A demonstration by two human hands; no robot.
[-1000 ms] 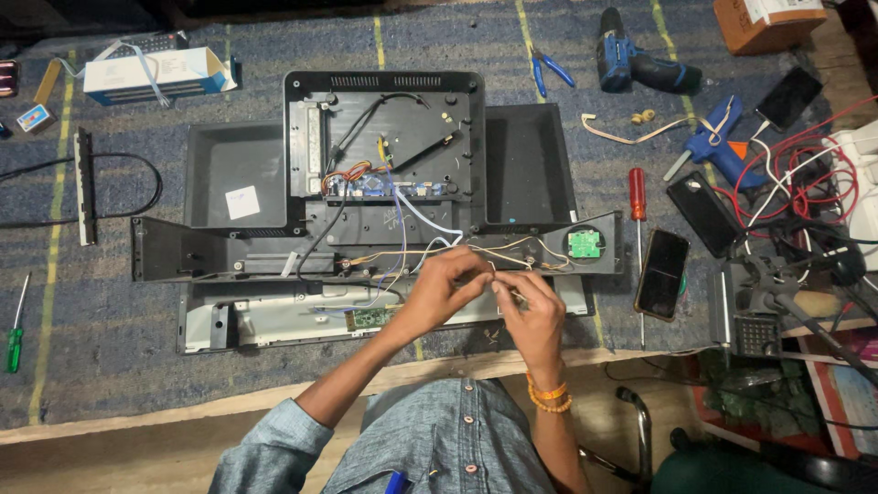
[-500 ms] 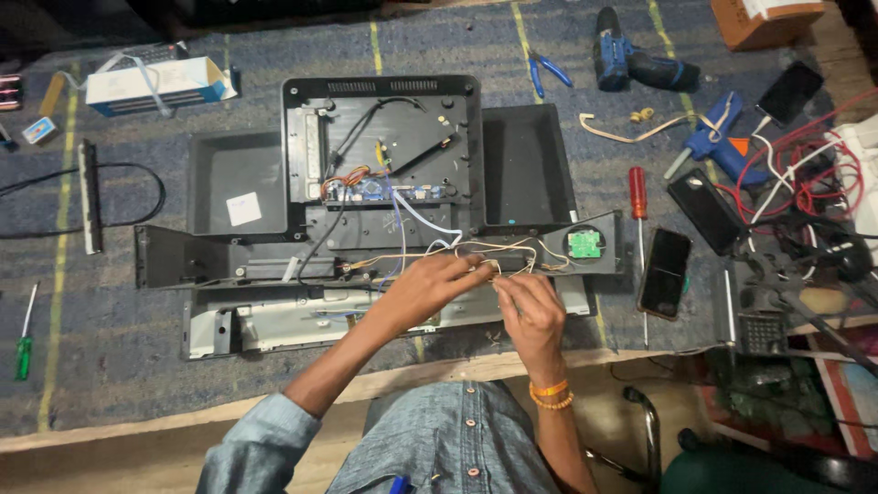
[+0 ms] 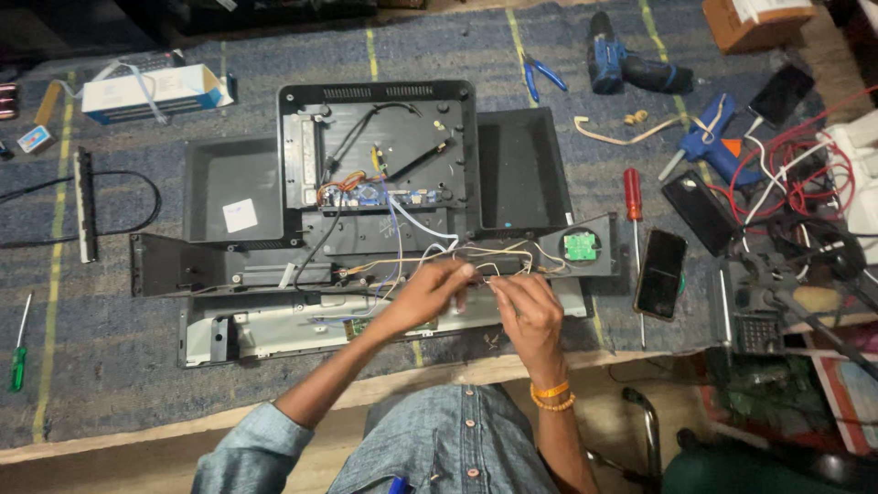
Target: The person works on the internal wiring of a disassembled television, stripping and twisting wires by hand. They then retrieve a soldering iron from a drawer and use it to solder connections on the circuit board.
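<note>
Under my hands lies a blue-grey woven mat point(image 3: 119, 366) with thin yellow stripes, and everything rests on it. In the middle sits the opened black monitor casing point(image 3: 380, 183), with its long grey metal frame point(image 3: 274, 331) just below. To my left I see a green-handled screwdriver point(image 3: 17, 352), a black strip with a cable point(image 3: 84, 206) and a white carton point(image 3: 151, 91). To my right lie a red-handled screwdriver point(image 3: 632, 197), 1 dark phone point(image 3: 660, 273), blue pliers point(image 3: 543, 75), a blue cordless drill point(image 3: 631, 66), a blue glue gun point(image 3: 707, 139) and tangled red wires point(image 3: 805, 174).
</note>
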